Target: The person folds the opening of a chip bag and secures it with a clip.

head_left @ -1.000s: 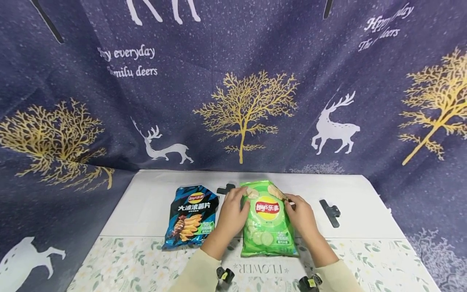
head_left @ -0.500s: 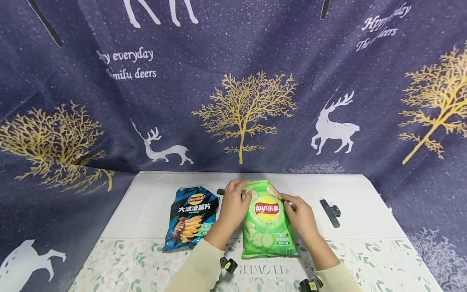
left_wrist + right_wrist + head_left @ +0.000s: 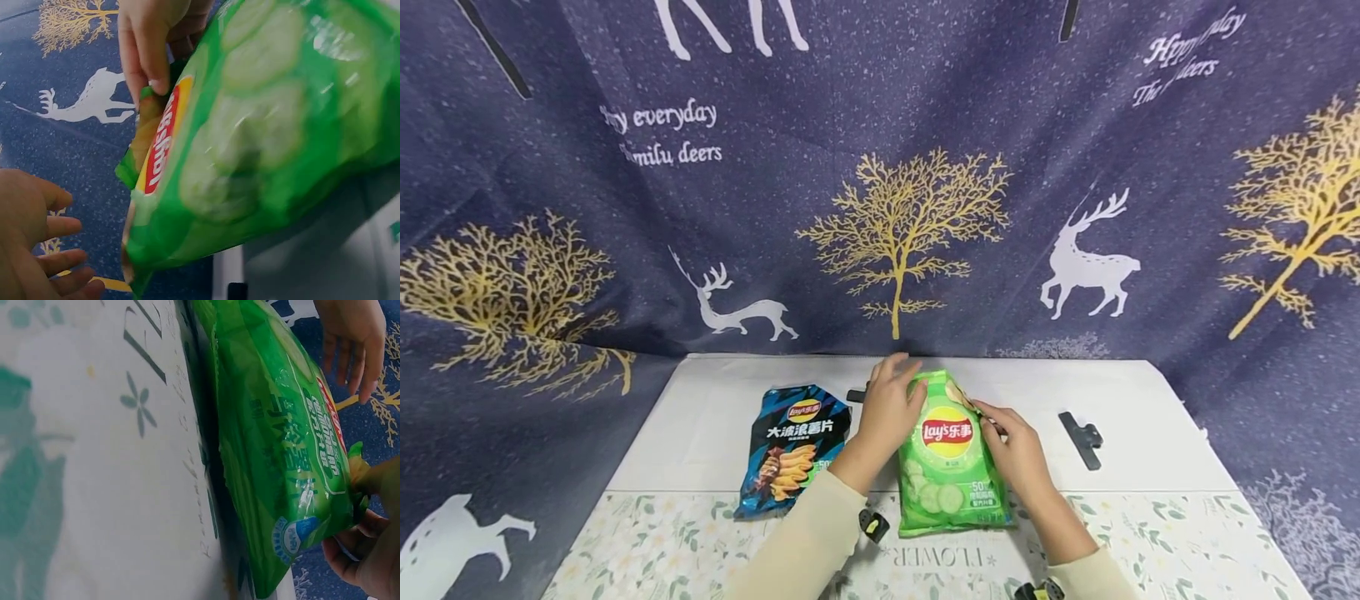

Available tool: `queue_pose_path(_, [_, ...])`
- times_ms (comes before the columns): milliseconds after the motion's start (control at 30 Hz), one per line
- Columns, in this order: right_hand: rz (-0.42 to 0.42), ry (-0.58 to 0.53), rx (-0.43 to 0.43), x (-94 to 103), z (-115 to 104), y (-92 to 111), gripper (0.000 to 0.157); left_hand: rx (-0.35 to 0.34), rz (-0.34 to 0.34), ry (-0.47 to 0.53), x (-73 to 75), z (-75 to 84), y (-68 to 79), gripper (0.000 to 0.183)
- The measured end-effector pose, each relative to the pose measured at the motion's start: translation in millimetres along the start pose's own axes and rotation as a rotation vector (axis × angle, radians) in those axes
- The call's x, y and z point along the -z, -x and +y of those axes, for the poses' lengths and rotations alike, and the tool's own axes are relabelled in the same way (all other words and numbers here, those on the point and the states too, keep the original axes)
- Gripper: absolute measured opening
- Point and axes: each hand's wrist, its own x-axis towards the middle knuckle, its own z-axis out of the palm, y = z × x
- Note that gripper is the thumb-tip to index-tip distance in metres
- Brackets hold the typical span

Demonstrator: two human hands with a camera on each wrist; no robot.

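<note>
A green Lay's chip bag (image 3: 947, 487) lies face up on the table, its upper right edge folded inward. My right hand (image 3: 1017, 446) pinches that edge between thumb and fingers; the pinch also shows in the left wrist view, where thumb and fingertips meet the bag's top (image 3: 140, 134). By the bag's upper left side is my left hand (image 3: 887, 404), its fingers spread and loosely extended. In the right wrist view the left hand (image 3: 356, 347) hangs beyond the bag with nothing in its fingers.
A blue-black Lay's chip bag (image 3: 790, 454) lies to the left. One black clip (image 3: 1081, 440) rests at the right; another black clip (image 3: 856, 395) is mostly hidden behind the left hand. A dark blue printed curtain (image 3: 880, 108) hangs behind the white table (image 3: 1157, 417).
My left hand has gone from lying on the green chip bag's upper left side to standing off it, fingers stretched farther up. The right hand has drawn the upper right edge slightly inward.
</note>
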Motion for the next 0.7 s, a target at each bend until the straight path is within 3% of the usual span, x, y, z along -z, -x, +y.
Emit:
queue_pose_path(200, [0.032, -0.034, 0.01, -3.4, -2.8, 3.0, 0.034, -0.019, -0.038, -0.071, 2.0, 4.4, -14.3, 0.038])
queue_pose_path(467, [0.069, -0.064, 0.054, -4.5, -7.4, 6.2, 0.034, 0.003, -0.162, -0.129, -12.3, 10.6, -19.1, 0.048])
queue_pose_path(700, [0.094, -0.095, 0.114, -6.0, -10.9, 5.7, 0.034, 0.017, -0.161, -0.104, -17.8, 14.5, -20.0, 0.045])
